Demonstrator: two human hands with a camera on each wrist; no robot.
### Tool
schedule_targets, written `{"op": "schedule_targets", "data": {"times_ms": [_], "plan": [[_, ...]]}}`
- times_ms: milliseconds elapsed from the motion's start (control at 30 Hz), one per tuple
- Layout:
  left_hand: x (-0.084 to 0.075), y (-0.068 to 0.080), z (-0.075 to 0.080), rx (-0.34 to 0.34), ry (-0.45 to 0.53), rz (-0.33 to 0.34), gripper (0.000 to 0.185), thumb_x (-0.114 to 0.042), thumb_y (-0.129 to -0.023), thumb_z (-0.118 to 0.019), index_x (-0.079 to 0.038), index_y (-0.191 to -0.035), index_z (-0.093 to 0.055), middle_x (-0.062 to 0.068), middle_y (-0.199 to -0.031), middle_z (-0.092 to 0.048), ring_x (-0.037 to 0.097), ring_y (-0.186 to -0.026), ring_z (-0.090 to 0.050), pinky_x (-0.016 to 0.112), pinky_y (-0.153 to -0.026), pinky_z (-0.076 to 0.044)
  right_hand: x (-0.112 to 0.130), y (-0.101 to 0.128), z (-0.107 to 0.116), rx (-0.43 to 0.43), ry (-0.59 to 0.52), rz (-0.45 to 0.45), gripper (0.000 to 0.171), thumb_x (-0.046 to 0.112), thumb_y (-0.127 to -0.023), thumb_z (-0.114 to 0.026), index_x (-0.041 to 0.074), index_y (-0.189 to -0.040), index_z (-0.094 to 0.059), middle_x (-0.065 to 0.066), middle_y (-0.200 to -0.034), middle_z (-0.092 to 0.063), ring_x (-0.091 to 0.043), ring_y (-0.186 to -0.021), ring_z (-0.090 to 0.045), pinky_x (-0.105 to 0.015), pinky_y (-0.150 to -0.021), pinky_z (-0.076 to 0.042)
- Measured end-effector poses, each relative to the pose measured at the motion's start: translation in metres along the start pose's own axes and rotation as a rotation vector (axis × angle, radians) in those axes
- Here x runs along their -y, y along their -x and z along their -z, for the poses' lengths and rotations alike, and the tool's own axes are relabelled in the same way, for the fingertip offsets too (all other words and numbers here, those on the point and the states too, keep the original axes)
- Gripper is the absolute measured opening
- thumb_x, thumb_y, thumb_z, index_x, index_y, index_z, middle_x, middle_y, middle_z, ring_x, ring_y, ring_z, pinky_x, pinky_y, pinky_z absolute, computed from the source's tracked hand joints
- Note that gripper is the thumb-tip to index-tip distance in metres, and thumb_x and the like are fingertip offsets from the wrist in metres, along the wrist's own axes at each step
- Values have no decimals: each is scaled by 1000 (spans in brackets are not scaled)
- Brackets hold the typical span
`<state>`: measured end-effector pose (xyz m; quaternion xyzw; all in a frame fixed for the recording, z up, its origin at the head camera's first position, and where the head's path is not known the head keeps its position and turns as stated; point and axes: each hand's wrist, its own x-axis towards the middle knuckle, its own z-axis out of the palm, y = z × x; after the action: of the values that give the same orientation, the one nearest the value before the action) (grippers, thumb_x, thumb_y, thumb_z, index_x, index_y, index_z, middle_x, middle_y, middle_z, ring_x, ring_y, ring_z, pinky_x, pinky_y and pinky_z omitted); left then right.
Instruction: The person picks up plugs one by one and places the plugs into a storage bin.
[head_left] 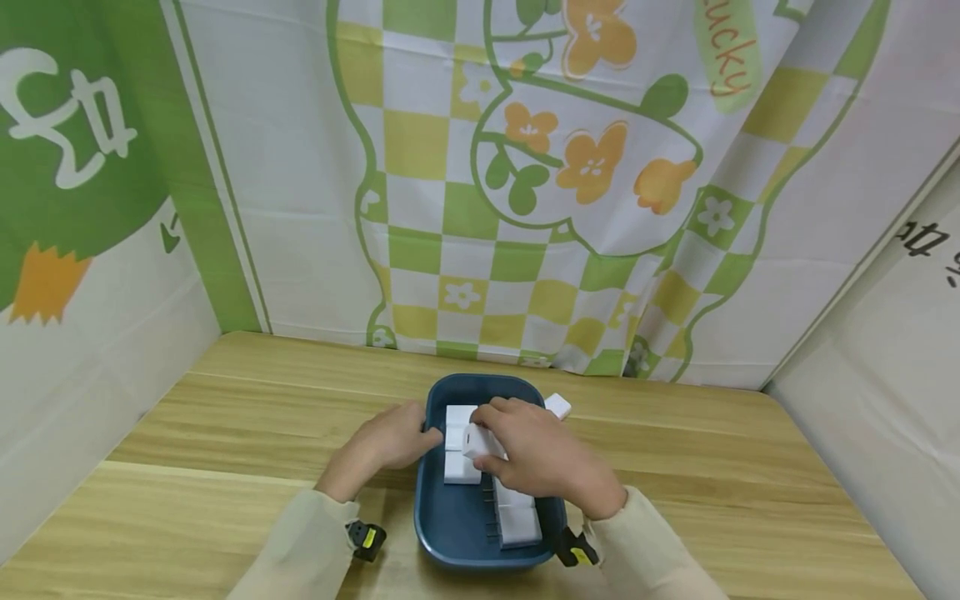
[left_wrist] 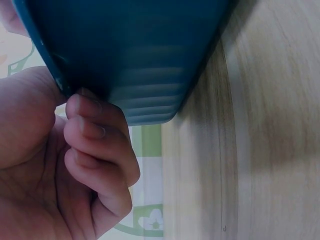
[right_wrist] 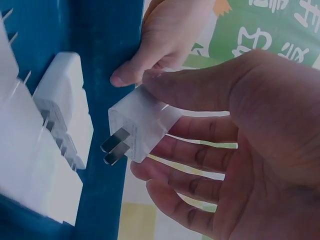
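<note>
A dark blue plastic basin stands on the table, with white plug chargers in two rows inside it. My left hand pinches the basin's left rim between thumb and curled fingers. Over the basin, my right hand holds one white charger between thumb and fingers, its two metal prongs sticking out. The left row of chargers lies below and left of that hand. The right row lies nearer me, prongs pointing left; the right hand hides part of it.
Another white charger lies on the wooden table just outside the basin's far right side. A printed curtain hangs behind the table, and printed cloth walls stand at both sides.
</note>
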<state>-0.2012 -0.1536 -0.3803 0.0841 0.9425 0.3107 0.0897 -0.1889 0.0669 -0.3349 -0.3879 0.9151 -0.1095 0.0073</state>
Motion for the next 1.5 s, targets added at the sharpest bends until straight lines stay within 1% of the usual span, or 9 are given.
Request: {"op": "schedule_targets", "data": {"times_ms": [233, 367, 500, 667, 900, 1133, 1233, 1367, 1500], "plan": [[0, -1, 1, 1, -8, -1, 36, -18, -93, -61, -15, -60, -47, -3, -54, -40, 12, -47, -38, 26, -46, -27, 6, -5, -2, 56, 11, -22, 42, 33, -93, -74, 13, -129, -64, 2, -115, -63, -14, -96, -60, -34, -82, -51], [0, 0, 1, 0, -5, -1, 36, -18, -93, -61, -15, -61, -46, -4, -54, -40, 12, -47, -38, 26, -47, -28, 8, -8, -3, 99, 30, -12, 41, 32, -93, -74, 13, -128, -64, 1, -119, -64, -14, -99, -62, -34, -84, -51], [0, 0, 1, -4, -4, -7, 36, -18, -93, -61, -15, -60, -46, -4, -54, -40, 11, -48, -38, 26, -47, -28, 10, -11, -5, 130, 32, 10, 40, 31, -91, -76, 13, -125, -65, 0, -119, -65, -11, -96, -61, -32, -81, -50], [1, 0, 1, 0, 1, -8, 37, -17, -93, -60, -15, -60, -45, -4, -54, -39, 11, -47, -37, 26, -46, -27, 13, -14, -6, 150, 48, 18, 39, 31, -89, -78, 13, -121, -65, 2, -113, -66, -8, -87, -58, -30, -76, -49], [2, 0, 0, 1, 4, -11, 37, -18, -93, -60, -15, -60, -45, -4, -54, -39, 11, -47, -36, 25, -46, -26, 19, -16, -5, 189, 93, 14, 38, 32, -89, -78, 14, -120, -65, 2, -112, -66, -8, -87, -59, -30, -76, -49], [0, 0, 1, 6, 16, 1, 36, -17, -93, -60, -14, -60, -46, -3, -54, -39, 11, -47, -36, 26, -46, -27, 24, -14, -5, 252, 153, 49, 39, 32, -86, -81, 14, -117, -66, 4, -104, -65, -7, -85, -58, -30, -79, -51], [0, 1, 2, 9, 23, 4, 37, -17, -94, -60, -14, -60, -45, -3, -54, -39, 11, -47, -36, 26, -46, -26, 24, -11, -6, 276, 160, 60, 38, 32, -85, -82, 15, -115, -67, 6, -100, -64, -7, -83, -57, -31, -79, -51], [-1, 1, 2, 13, 27, 10, 37, -18, -94, -60, -14, -60, -46, -3, -54, -40, 12, -47, -37, 26, -46, -27, 23, -8, -9, 313, 134, 44, 37, 31, -86, -81, 15, -116, -67, 7, -98, -63, -6, -81, -55, -31, -78, -50], [-2, 1, 2, 7, 15, 13, 37, -19, -94, -60, -15, -60, -46, -3, -55, -40, 12, -48, -37, 26, -47, -27, 22, -5, -13, 321, 130, 29, 35, 31, -86, -80, 16, -115, -67, 8, -97, -61, -7, -80, -55, -31, -76, -49]]}}
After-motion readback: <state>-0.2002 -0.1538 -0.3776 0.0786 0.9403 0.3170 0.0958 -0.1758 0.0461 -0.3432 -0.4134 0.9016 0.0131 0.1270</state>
